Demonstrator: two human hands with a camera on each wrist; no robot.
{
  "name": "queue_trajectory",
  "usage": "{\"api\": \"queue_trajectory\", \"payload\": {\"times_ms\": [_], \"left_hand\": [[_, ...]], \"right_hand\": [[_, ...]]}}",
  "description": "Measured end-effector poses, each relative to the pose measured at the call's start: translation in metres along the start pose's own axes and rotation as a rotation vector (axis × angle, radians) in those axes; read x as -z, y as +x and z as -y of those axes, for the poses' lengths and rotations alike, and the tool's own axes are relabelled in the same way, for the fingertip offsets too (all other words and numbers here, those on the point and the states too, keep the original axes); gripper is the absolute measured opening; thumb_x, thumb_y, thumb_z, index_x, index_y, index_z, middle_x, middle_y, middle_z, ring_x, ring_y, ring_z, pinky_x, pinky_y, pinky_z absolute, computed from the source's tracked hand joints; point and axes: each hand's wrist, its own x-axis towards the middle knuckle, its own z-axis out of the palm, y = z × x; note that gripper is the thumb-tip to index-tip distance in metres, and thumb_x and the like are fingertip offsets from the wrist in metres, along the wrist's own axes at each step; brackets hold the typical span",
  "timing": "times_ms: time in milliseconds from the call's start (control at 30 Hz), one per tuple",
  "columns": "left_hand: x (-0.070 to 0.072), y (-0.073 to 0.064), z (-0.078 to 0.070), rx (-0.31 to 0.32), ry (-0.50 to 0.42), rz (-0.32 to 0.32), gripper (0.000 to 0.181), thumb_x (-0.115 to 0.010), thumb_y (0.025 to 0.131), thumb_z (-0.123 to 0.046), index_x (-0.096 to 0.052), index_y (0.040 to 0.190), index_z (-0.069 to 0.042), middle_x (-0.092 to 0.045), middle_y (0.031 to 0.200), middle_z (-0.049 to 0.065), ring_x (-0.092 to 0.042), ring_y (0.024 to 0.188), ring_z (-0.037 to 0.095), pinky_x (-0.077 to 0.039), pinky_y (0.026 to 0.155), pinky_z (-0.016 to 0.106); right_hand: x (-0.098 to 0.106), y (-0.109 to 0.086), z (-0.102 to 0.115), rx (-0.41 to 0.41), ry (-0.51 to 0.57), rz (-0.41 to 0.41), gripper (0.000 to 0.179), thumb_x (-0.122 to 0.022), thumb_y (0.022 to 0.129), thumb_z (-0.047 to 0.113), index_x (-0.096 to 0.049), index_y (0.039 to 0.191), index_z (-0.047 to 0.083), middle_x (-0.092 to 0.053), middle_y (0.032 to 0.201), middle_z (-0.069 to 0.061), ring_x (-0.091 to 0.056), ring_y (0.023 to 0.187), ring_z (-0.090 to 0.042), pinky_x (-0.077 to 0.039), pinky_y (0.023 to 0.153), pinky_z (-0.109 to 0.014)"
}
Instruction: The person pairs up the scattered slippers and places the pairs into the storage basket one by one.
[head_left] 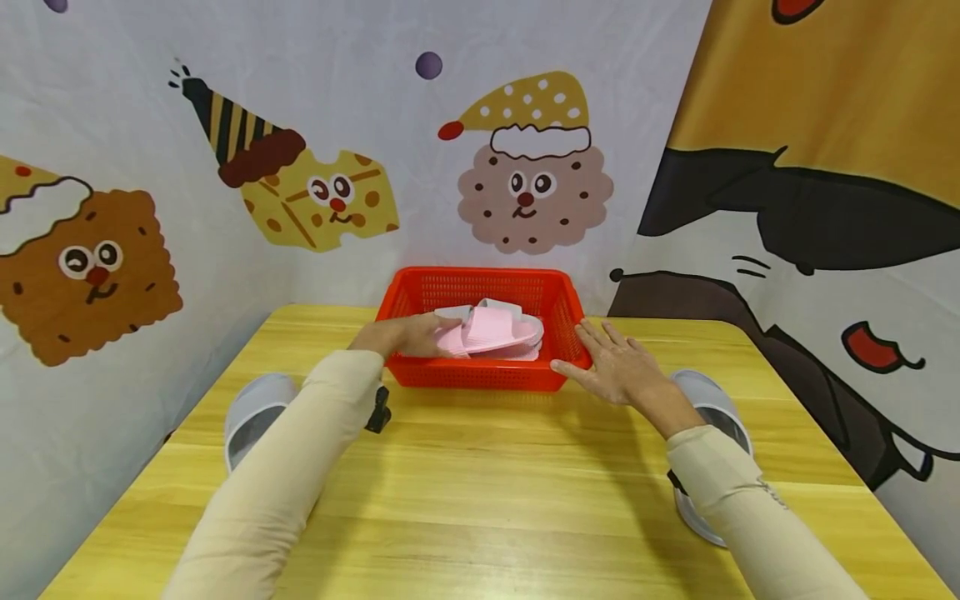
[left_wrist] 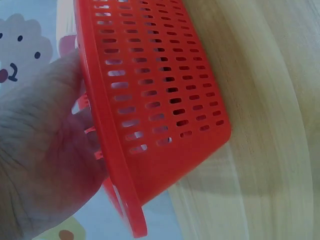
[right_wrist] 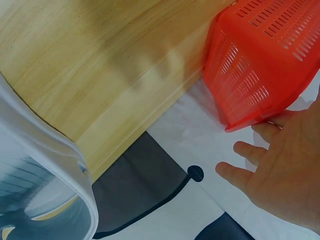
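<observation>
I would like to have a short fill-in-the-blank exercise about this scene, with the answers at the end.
1. The plastic basket on the table is coloured ____.
2. The ____ hand reaches inside, to the slippers.
3. The topmost slipper is ____.
4. The printed cheese wears a striped ____.

Missing words: red; left; pink; hat.

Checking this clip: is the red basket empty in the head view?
No, pink footwear lies inside the red basket.
</observation>
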Motion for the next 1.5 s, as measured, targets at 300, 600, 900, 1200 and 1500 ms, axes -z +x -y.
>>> {"api": "queue_trajectory", "payload": {"times_ms": [300, 600, 900, 1200, 1500], "left_hand": [[-0.002, -0.002, -0.002, -0.08, -0.103, -0.02, 0.065, -0.056, 0.103, -0.043, -0.035, 0.16, -0.019, -0.036, 0.16, 0.014, -0.04, 0.137, 0.029, -0.03, 0.115, 0.053], [-0.003, 0.002, -0.009, 0.002, -0.11, -0.04, 0.068, -0.065, 0.098, -0.044, -0.042, 0.157, -0.023, -0.041, 0.158, 0.011, -0.036, 0.141, 0.031, -0.03, 0.113, 0.057], [-0.012, 0.01, -0.015, -0.014, 0.047, -0.099, 0.063, -0.068, 0.097, -0.042, -0.049, 0.153, -0.018, -0.046, 0.153, 0.013, -0.042, 0.137, 0.029, -0.031, 0.115, 0.05], [-0.012, 0.012, -0.016, 0.036, 0.09, -0.077, 0.061, -0.067, 0.097, -0.042, -0.049, 0.153, -0.023, -0.045, 0.155, 0.012, -0.042, 0.139, 0.03, -0.03, 0.115, 0.05], [-0.012, 0.017, -0.016, 0.04, 0.101, -0.074, 0.062, -0.068, 0.096, -0.043, -0.049, 0.152, -0.024, -0.046, 0.154, 0.012, -0.046, 0.133, 0.029, -0.033, 0.114, 0.05]], "right_hand": [[-0.001, 0.0, 0.0, -0.014, 0.011, 0.009, 0.103, -0.029, 0.092, 0.08, -0.017, 0.163, 0.006, -0.012, 0.167, -0.016, -0.006, 0.151, -0.044, -0.01, 0.115, -0.067], [-0.001, 0.0, -0.001, -0.008, 0.014, 0.012, 0.103, -0.028, 0.092, 0.081, -0.017, 0.163, 0.006, -0.013, 0.167, -0.016, -0.007, 0.151, -0.043, -0.011, 0.115, -0.066], [-0.001, 0.0, -0.001, -0.009, 0.009, 0.017, 0.102, -0.028, 0.093, 0.08, -0.017, 0.163, 0.007, -0.012, 0.168, -0.016, -0.007, 0.151, -0.044, -0.011, 0.115, -0.067], [-0.001, 0.001, -0.001, -0.004, 0.007, 0.002, 0.102, -0.028, 0.093, 0.081, -0.017, 0.163, 0.007, -0.012, 0.168, -0.015, -0.008, 0.151, -0.044, -0.01, 0.116, -0.066], [-0.001, 0.0, -0.001, -0.006, 0.004, 0.004, 0.102, -0.027, 0.093, 0.081, -0.017, 0.163, 0.007, -0.012, 0.168, -0.016, -0.008, 0.151, -0.044, -0.011, 0.115, -0.067]]}}
